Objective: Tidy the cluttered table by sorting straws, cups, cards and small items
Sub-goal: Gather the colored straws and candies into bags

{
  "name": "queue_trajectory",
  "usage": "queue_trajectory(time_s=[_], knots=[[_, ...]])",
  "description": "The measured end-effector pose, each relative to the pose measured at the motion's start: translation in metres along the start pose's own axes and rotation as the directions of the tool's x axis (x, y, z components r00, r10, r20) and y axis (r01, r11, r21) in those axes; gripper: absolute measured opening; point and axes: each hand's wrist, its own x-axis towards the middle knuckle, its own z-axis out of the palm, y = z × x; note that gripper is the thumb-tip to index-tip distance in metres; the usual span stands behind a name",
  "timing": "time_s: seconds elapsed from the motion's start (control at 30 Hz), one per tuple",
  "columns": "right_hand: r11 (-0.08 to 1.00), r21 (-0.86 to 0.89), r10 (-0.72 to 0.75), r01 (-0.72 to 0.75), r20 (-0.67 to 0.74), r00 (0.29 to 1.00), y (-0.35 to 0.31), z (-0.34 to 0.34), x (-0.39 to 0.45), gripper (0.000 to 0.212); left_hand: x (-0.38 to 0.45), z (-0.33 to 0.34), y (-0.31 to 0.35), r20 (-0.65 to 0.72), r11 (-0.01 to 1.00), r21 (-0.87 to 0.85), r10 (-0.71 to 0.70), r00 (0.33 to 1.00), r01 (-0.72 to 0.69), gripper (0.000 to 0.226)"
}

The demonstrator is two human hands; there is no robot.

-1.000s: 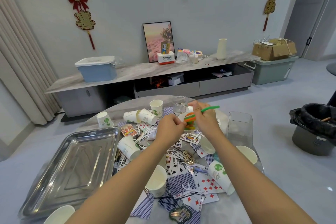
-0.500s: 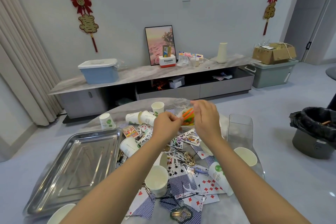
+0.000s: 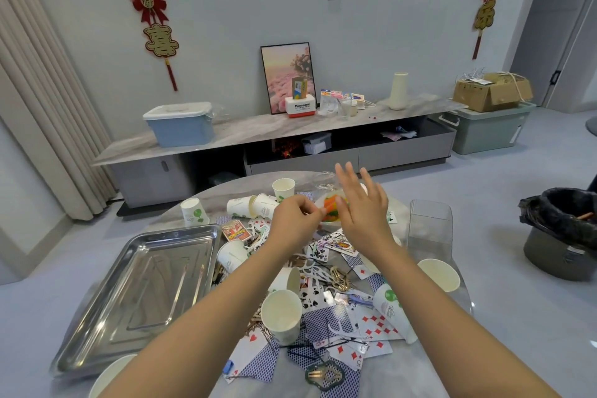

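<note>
My left hand (image 3: pixel 295 223) pinches the end of a bundle of orange and green straws (image 3: pixel 332 209) over the far middle of the round table (image 3: pixel 426 378). Beside the bundle my right hand (image 3: pixel 363 207) hovers with its fingers straight and spread, holding nothing. Below the hands lie scattered playing cards (image 3: pixel 371 323), hair clips (image 3: pixel 339 278) and several white paper cups, one upright (image 3: pixel 281 313) near the front. A card pack (image 3: pixel 236 230) lies by the steel tray.
An empty steel tray (image 3: pixel 97 333) fills the table's left side. A clear plastic box (image 3: pixel 429 229) stands at the right, a clear glass (image 3: pixel 324 179) at the far edge. A bin with a black bag (image 3: pixel 562 233) stands on the floor at the right. A low cabinet lines the wall.
My right hand has let go of the straws and spread its fingers open. The straw bundle has sunk lower, towards the table. My left hand keeps its pinch.
</note>
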Motion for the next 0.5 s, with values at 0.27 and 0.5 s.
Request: queue_trajectory(time_s=[0.27, 0.5], knots=[[0.88, 0.445, 0.16, -0.163, 0.045, 0.986, 0.004, -0.014, 0.004, 0.04, 0.001, -0.007, 0.001, -0.016, 1.0, -0.001, 0.02, 1.0, -0.02, 0.026], [0.564, 0.762, 0.33, -0.319, 0.145, 0.933, -0.001, -0.029, 0.012, 0.034, 0.0, -0.013, 0.002, -0.052, 0.996, -0.019, 0.091, 0.995, -0.092, 0.022]])
